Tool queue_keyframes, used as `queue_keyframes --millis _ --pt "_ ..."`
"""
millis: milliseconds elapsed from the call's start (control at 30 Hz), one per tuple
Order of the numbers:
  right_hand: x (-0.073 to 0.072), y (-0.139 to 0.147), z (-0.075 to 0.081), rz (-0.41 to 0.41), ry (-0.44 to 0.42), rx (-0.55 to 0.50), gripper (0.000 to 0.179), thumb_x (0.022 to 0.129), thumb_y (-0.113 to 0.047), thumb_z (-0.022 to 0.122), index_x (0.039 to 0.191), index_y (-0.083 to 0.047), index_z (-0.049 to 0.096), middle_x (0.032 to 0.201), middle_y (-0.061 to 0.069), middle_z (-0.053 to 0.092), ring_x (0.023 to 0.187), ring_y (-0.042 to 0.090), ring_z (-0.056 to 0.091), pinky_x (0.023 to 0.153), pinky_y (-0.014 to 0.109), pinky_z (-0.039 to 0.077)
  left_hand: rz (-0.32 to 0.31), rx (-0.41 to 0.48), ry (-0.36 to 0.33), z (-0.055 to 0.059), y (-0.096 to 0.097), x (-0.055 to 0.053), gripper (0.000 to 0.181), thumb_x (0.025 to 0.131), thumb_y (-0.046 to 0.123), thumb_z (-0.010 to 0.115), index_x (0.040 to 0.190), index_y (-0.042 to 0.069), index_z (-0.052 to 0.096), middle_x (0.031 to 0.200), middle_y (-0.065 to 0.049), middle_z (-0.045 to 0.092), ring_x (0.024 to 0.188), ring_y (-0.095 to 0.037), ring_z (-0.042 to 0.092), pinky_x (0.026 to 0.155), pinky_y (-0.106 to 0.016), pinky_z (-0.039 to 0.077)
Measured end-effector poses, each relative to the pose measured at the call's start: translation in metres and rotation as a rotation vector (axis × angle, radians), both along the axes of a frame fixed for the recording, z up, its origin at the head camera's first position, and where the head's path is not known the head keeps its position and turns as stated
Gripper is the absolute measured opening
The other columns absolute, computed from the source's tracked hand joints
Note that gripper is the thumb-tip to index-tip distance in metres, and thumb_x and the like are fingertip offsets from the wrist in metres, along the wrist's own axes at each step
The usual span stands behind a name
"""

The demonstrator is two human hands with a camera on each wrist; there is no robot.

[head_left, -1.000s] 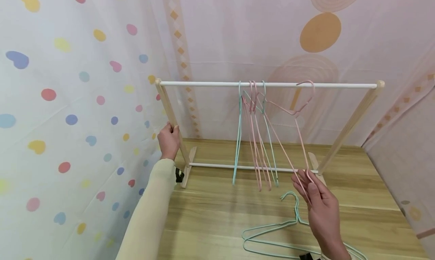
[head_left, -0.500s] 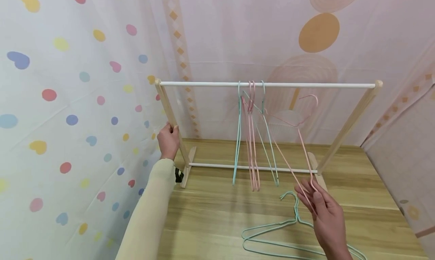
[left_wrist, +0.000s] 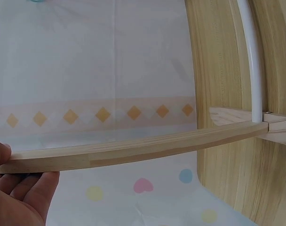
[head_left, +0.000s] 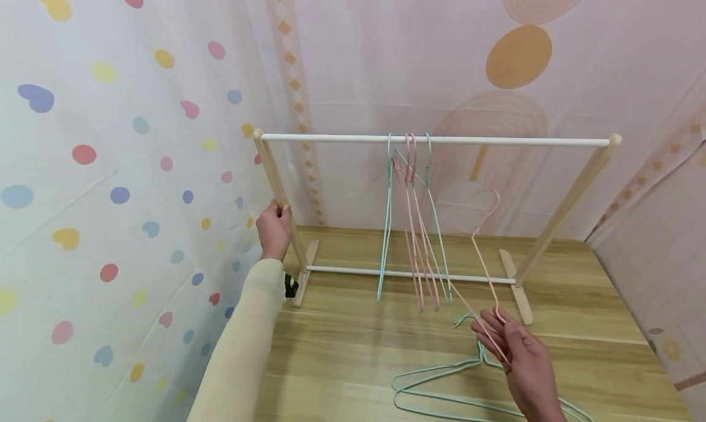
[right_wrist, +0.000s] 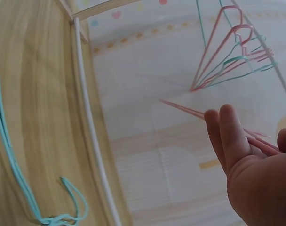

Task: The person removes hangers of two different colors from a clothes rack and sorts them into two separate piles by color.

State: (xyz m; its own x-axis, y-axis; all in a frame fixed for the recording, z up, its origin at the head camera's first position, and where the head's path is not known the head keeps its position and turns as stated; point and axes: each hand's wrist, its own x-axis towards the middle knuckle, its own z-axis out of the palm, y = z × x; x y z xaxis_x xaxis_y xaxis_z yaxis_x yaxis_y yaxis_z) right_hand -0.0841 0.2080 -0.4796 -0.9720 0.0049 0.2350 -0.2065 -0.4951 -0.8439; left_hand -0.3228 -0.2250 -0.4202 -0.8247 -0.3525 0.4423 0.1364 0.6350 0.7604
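My left hand [head_left: 274, 231] grips the left wooden post [head_left: 269, 171] of a small clothes rack, thumb on one side and fingers on the other in the left wrist view. In my right hand [head_left: 526, 364] is a pink clothes hanger [head_left: 485, 266], held by one end between thumb and fingers. Its hook is below the white top rail [head_left: 342, 138], apart from it. Farther left on that rail hang pink hangers [head_left: 415, 238] between a teal hanger [head_left: 387, 226] and another teal hanger [head_left: 439, 232]. The right wrist view shows the held hanger's far end [right_wrist: 180, 108] extending past the fingers.
Teal hangers [head_left: 436, 368] lie on the wood-patterned floor [head_left: 331, 361] in front of the rack, partly under my right hand in the head view. A white lower bar [head_left: 353, 269] joins the rack's feet. Patterned curtains [head_left: 353, 60] stand behind and at both sides.
The pink hanger in my right hand has come down from the top rail, its hook dropping well below it. The hanging pink hangers have swung. My left hand has stayed on the post.
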Motion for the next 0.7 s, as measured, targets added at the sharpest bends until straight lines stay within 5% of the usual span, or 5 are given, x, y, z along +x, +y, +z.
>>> queue_keyframes --millis 167,233,400,567,700 --pt "-0.002 0.002 -0.01 0.111 -0.07 -0.002 0.045 0.108 -0.017 0.032 0.143 0.011 0.028 0.124 0.013 0.063 0.11 0.032 0.062 0.091 0.037 0.046 0.004 -0.009 0.0 0.0 0.0 0.0 0.028 0.102 0.02 0.053 0.082 0.001 0.058 0.073 -0.016 0.058 0.06 -0.029 0.053 0.054 -0.039 0.042" --pt "-0.002 0.001 -0.014 0.162 -0.102 -0.015 0.046 0.108 -0.017 0.032 0.143 0.012 0.029 0.124 0.014 0.063 0.111 0.034 0.061 0.092 0.039 0.045 0.004 -0.015 0.002 0.0 0.0 0.0 0.028 0.102 0.02 0.053 0.081 0.002 0.057 0.072 -0.015 0.057 0.059 -0.029 0.052 0.053 -0.038 0.042" --pt "-0.003 -0.003 -0.024 0.304 -0.196 -0.075 0.034 0.108 -0.017 0.033 0.127 -0.011 0.061 0.126 0.016 0.061 0.114 0.035 0.058 0.095 0.038 0.043 0.006 -0.011 0.0 0.0 0.0 0.001 0.03 0.102 0.02 0.052 0.078 0.002 0.054 0.07 -0.015 0.055 0.058 -0.028 0.05 0.052 -0.038 0.04" --pt "-0.004 -0.011 -0.032 0.368 -0.331 -0.063 0.032 0.108 -0.021 0.036 0.13 -0.008 0.055 0.125 0.015 0.062 0.115 0.035 0.058 0.097 0.039 0.043 0.004 -0.01 -0.013 0.0 0.001 0.002 0.031 0.102 0.02 0.052 0.076 0.004 0.05 0.069 -0.014 0.053 0.057 -0.027 0.048 0.052 -0.038 0.04" --pt "-0.006 -0.022 -0.036 0.363 -0.425 -0.007 0.049 0.107 -0.024 0.039 0.144 0.008 0.033 0.125 0.016 0.061 0.115 0.036 0.057 0.098 0.039 0.042 0.002 -0.004 0.001 0.001 0.001 0.002 0.032 0.102 0.019 0.053 0.074 0.004 0.049 0.068 -0.014 0.052 0.057 -0.027 0.048 0.053 -0.038 0.04"
